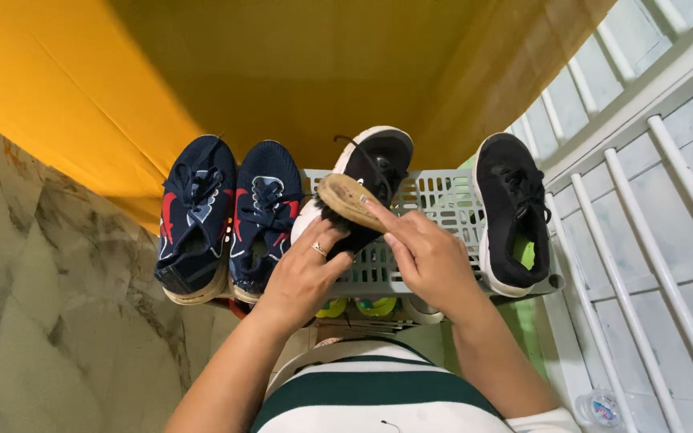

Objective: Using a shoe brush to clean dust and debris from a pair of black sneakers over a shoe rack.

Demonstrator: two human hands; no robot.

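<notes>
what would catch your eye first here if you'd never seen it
In the middle, the left hand grips a black sneaker while the right hand presses a wooden brush on it. Navy sneakers sit left on a grey plastic rack, another black sneaker right, against an orange wall.

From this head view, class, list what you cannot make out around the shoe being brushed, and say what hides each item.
- Black shoe: its lower half is covered by the left hand and the brush.
- Brush bristles: mostly hidden under the right hand.
- Lower shelf items: only yellow-green bits show beneath the grey rack.
- Plastic bottle: cut off by the bottom edge.
</notes>
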